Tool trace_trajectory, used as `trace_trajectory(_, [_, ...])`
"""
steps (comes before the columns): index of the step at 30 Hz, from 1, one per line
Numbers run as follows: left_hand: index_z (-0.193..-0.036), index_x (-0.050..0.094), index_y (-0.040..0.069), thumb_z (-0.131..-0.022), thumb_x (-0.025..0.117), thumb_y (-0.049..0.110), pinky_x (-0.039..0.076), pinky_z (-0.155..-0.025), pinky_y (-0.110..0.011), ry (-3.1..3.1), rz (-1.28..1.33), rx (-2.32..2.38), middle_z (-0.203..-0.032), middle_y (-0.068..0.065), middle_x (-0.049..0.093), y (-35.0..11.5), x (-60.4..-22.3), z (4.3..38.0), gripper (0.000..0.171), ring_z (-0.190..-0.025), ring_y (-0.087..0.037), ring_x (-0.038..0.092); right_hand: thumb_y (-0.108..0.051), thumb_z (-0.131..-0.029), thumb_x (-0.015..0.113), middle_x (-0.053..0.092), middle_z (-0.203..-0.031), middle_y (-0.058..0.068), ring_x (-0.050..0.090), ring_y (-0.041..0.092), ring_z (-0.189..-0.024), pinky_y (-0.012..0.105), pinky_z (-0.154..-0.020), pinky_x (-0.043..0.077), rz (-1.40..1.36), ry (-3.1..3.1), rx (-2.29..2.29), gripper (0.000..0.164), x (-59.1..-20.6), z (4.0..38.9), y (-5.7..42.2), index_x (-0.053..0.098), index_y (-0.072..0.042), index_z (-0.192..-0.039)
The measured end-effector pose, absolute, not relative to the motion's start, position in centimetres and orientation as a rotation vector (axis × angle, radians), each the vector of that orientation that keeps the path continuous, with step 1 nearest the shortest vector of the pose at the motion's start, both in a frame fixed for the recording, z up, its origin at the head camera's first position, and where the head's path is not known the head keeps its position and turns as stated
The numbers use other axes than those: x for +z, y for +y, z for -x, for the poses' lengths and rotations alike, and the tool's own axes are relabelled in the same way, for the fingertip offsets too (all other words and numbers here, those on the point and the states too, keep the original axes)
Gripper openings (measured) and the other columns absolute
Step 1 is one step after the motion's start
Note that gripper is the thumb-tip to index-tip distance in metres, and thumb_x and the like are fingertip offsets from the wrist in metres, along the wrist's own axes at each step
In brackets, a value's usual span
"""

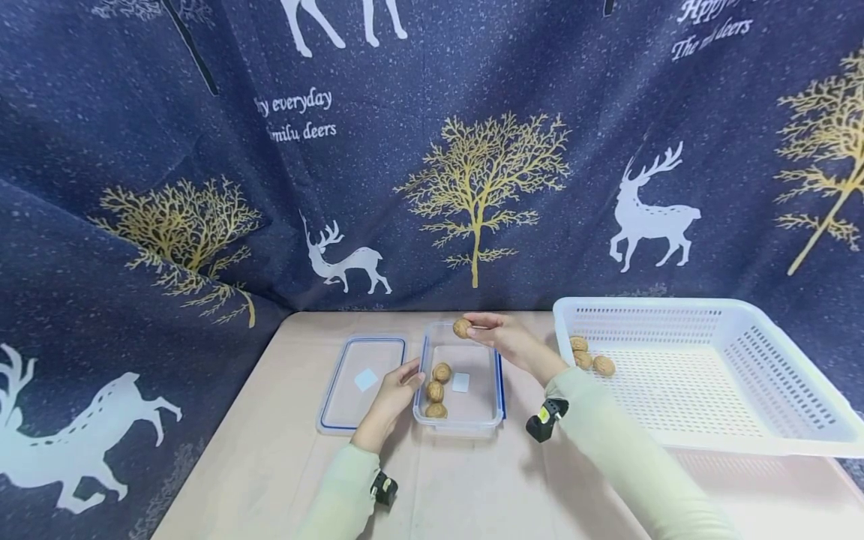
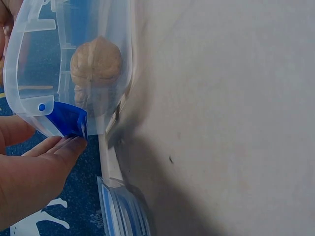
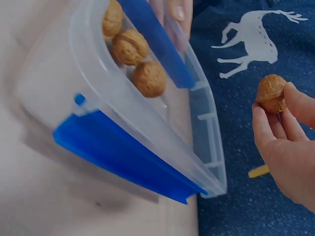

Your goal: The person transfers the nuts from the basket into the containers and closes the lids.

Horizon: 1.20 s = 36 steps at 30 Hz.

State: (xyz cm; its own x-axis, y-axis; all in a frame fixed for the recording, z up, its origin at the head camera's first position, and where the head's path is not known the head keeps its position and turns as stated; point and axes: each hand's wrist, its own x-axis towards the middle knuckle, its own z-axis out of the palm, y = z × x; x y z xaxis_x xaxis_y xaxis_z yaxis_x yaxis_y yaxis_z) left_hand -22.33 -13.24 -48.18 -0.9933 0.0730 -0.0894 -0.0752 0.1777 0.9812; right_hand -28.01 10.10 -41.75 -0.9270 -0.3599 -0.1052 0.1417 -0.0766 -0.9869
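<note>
A clear plastic food container [image 1: 466, 424] with blue side latches stands open on the table. Three walnuts [image 1: 435, 391] lie in a row along its left side. My left hand [image 1: 394, 395] holds the container's left side, with fingertips against a blue latch [image 2: 69, 119] in the left wrist view. Above the container's far end, my right hand [image 1: 509, 340] pinches another walnut [image 1: 462, 328] between thumb and fingers. The right wrist view shows this walnut [image 3: 271, 93] held clear of the container wall.
The container's lid [image 1: 365, 382], blue-edged, lies flat to the left. At the right stands a large white plastic basket [image 1: 682, 442] with several walnuts [image 1: 583, 360] in its left corner. A dark blue cloth [image 1: 418, 172] with deer and trees hangs behind the table.
</note>
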Motion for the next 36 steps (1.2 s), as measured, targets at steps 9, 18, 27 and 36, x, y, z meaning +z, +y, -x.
trace_trajectory(9, [-0.14, 0.04, -0.008, -0.098, 0.052, 0.007, 0.03, -0.114, -0.048, 2.334, -0.001, 1.933, -0.143, -0.028, 0.042, -13.3, -48.4, 22.5, 0.047, -0.134, -0.041, 0.038, 0.004, -0.092, 0.058, 0.061, -0.125, 0.018, 0.063, 0.01, -0.098, 0.038, -0.108, 0.042, 0.187, 1.848, -2.113, 0.045, -43.2, 27.7, 8.3, 0.046, 0.011, -0.135])
trace_trajectory(18, [-0.14, 0.04, -0.008, -0.097, 0.052, 0.006, 0.029, -0.114, -0.047, 2.332, -0.001, 1.937, -0.143, -0.028, 0.041, -13.2, -48.3, 22.4, 0.047, -0.134, -0.04, 0.038, 0.005, -0.09, 0.058, 0.059, -0.125, 0.024, 0.064, 0.014, -0.096, 0.044, -0.11, 0.039, 0.129, 1.79, -2.162, 0.046, -44.7, 27.2, 6.9, 0.046, 0.013, -0.134])
trace_trajectory(27, [-0.141, 0.039, -0.007, -0.098, 0.051, 0.008, 0.029, -0.114, -0.048, 2.336, 0.012, 1.917, -0.144, -0.027, 0.04, -13.2, -48.0, 22.3, 0.048, -0.134, -0.04, 0.038, -0.001, -0.09, 0.061, 0.057, -0.13, 0.022, 0.058, 0.028, -0.116, 0.044, -0.109, 0.04, 0.059, 1.92, -2.108, 0.044, -46.4, 27.2, 5.8, 0.052, 0.008, -0.131])
trace_trajectory(36, [-0.142, 0.039, -0.006, -0.098, 0.051, 0.01, 0.025, -0.115, -0.049, 2.312, 0.005, 1.911, -0.145, -0.026, 0.04, -13.4, -48.4, 22.5, 0.048, -0.136, -0.041, 0.035, -0.002, -0.088, 0.064, 0.06, -0.128, 0.02, 0.059, 0.025, -0.113, 0.044, -0.104, 0.045, -0.032, 1.964, -2.167, 0.04, -47.8, 27.4, 4.4, 0.058, 0.006, -0.127])
